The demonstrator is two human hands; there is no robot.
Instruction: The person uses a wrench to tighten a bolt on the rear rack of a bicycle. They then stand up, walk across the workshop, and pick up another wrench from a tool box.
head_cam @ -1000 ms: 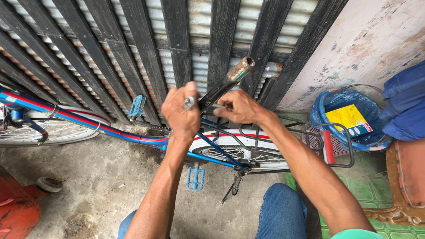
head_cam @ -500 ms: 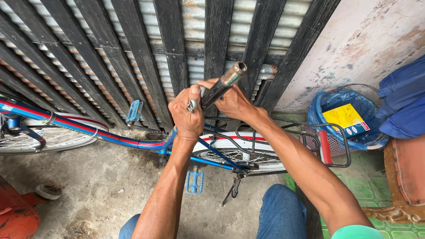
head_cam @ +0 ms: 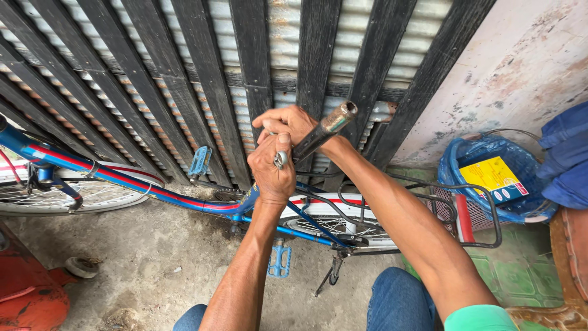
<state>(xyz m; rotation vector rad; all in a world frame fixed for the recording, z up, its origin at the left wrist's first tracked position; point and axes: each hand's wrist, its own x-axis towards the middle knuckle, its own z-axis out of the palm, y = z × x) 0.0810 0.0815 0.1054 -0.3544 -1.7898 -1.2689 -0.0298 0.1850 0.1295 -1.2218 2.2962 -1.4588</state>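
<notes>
Both your hands have climbed higher against the black slatted gate point(head_cam: 257, 67) than they were a moment ago, and they now sit closer together, the right one partly over the left. Your left hand point(head_cam: 271, 173) is closed in a fist around the lower end of the dark metal tube point(head_cam: 318, 135), with a small silver fitting point(head_cam: 280, 159) showing at its knuckles. Your right hand point(head_cam: 288, 122) is curled shut around the same tube just above the left, fingers wrapped over it. That tube slants up and to the right from your fists, its open, worn end pointing toward the gate's slats.

Below the tube lies the blue bicycle point(head_cam: 184, 199), resting along the foot of the gate, its red-striped frame running left from under your left wrist. Its front wheel point(head_cam: 61, 196) is well to the left of the tube, a blue pedal point(head_cam: 278, 260) sits just below your left forearm, and the rear rack point(head_cam: 465, 214) is under your right forearm. Right of the rack, near the pale wall, stands a blue basket point(head_cam: 508, 184) holding a yellow packet point(head_cam: 493, 178). An orange object point(head_cam: 30, 294) sits far down-left of the tube.
</notes>
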